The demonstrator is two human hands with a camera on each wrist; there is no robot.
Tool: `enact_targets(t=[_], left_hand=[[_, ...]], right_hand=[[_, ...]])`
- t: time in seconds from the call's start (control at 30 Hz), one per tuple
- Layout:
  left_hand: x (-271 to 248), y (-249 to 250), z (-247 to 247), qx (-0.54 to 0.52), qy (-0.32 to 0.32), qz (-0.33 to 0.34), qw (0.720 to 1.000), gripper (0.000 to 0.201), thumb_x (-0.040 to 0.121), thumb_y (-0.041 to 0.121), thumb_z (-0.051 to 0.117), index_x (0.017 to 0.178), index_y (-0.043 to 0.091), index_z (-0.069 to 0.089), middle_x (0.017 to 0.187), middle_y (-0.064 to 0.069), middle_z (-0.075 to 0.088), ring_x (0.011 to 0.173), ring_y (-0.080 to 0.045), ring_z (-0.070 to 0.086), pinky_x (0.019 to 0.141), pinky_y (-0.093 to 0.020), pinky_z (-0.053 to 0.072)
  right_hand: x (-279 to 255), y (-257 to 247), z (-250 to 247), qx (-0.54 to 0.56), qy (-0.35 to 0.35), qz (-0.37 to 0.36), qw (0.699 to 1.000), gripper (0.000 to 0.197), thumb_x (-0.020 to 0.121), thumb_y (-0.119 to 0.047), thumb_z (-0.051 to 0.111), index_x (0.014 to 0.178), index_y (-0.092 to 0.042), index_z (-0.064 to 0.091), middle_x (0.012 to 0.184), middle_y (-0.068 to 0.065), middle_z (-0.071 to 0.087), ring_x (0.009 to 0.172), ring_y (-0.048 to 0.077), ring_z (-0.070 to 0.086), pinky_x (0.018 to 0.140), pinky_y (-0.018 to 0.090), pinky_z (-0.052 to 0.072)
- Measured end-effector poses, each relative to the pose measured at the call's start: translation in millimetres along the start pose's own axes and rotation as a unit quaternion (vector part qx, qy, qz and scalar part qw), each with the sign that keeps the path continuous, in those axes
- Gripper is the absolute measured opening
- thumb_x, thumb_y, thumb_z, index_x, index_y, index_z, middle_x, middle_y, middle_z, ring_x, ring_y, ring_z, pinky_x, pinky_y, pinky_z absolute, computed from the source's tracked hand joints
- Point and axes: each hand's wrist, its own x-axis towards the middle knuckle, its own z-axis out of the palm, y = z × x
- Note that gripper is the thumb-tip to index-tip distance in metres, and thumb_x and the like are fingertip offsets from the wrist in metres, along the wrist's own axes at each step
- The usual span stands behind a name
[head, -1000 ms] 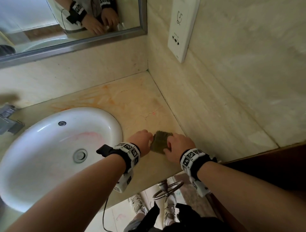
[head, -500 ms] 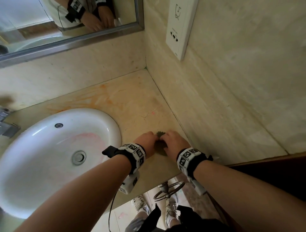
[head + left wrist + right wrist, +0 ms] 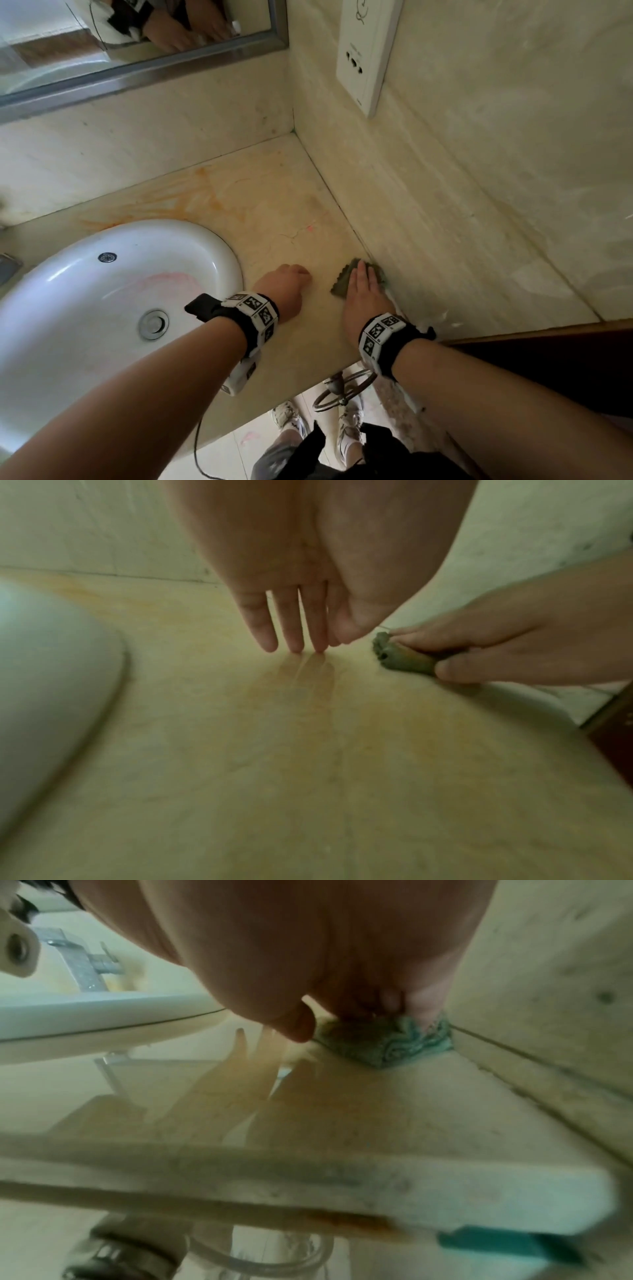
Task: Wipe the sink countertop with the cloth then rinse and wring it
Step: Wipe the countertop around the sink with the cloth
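A folded grey-green cloth [image 3: 344, 282] lies on the beige countertop [image 3: 267, 212], pushed up against the right side wall. My right hand [image 3: 363, 274] lies flat on the cloth with straight fingers and presses it down. In the left wrist view the right hand [image 3: 479, 647] covers the cloth [image 3: 400, 661], thumb at its near side. The right wrist view shows the cloth [image 3: 394, 1042] under the palm. My left hand [image 3: 299, 274] is a little left of the cloth and holds nothing. Its straight fingertips [image 3: 294, 642] touch the counter.
A white oval sink [image 3: 85, 301] with a drain sits at the left. Orange stains [image 3: 202, 202] streak the counter behind the sink. The faucet [image 3: 82, 969] is at the far left. A mirror [image 3: 137, 41] and a white wall panel [image 3: 366, 51] hang above. The counter's front edge is near my wrists.
Both hands were on the cloth, bunching it together. My left hand has let go and moved left onto the counter. My right hand has flattened on the cloth near the wall.
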Motion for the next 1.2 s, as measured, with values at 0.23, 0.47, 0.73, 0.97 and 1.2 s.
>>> enact_targets(t=[0.23, 0.47, 0.73, 0.97, 1.2], left_hand=[[-19, -36, -9, 0.054, 0.035, -0.100, 0.993, 0.068, 0.083, 0.002, 0.044, 0.148, 0.012, 0.029, 0.156, -0.003, 0.026, 0.144, -0.024, 0.022, 0.118, -0.040, 0.021], [-40, -70, -1, 0.091, 0.004, -0.112, 0.990, 0.085, 0.084, 0.009, 0.055, 0.153, 0.007, 0.006, 0.161, -0.005, 0.003, 0.149, -0.025, -0.004, 0.121, -0.042, 0.010], [-30, -43, -1, 0.076, -0.014, -0.091, 0.993, 0.080, 0.087, 0.008, 0.048, 0.153, 0.008, 0.003, 0.162, -0.004, -0.001, 0.149, -0.023, -0.004, 0.121, -0.043, 0.008], [-31, -40, 6, 0.082, -0.036, -0.076, 0.993, 0.076, 0.090, 0.010, 0.044, 0.153, 0.007, 0.001, 0.162, -0.005, -0.001, 0.149, -0.023, 0.002, 0.121, -0.038, 0.008], [-40, -47, 9, 0.087, -0.016, -0.061, 0.994, 0.077, 0.088, 0.006, 0.043, 0.153, 0.005, 0.001, 0.162, -0.008, 0.001, 0.149, -0.023, 0.005, 0.121, -0.035, 0.008]], right_hand=[[24, -24, -18, -0.012, -0.027, -0.070, 0.997, 0.081, 0.099, -0.045, 0.028, 0.149, 0.004, -0.013, 0.157, 0.022, -0.019, 0.146, 0.036, -0.014, 0.120, 0.042, -0.005], [16, -80, -1, -0.079, -0.021, -0.216, 0.973, 0.083, 0.097, -0.049, 0.030, 0.150, -0.002, -0.012, 0.158, 0.016, -0.020, 0.147, 0.032, -0.015, 0.121, 0.042, 0.001], [-36, -24, 28, -0.087, -0.040, -0.128, 0.987, 0.100, 0.089, -0.065, 0.030, 0.139, -0.002, -0.029, 0.154, 0.016, -0.030, 0.144, 0.034, -0.022, 0.120, 0.045, 0.000], [-20, 0, 9, 0.034, -0.034, 0.042, 0.998, 0.107, 0.086, -0.070, 0.033, 0.148, 0.002, -0.016, 0.156, 0.021, -0.022, 0.146, 0.035, -0.016, 0.120, 0.044, -0.005], [10, -64, -11, -0.013, -0.018, -0.072, 0.997, 0.107, 0.086, -0.073, 0.031, 0.149, -0.001, -0.017, 0.157, 0.017, -0.023, 0.146, 0.034, -0.016, 0.120, 0.044, -0.001]])
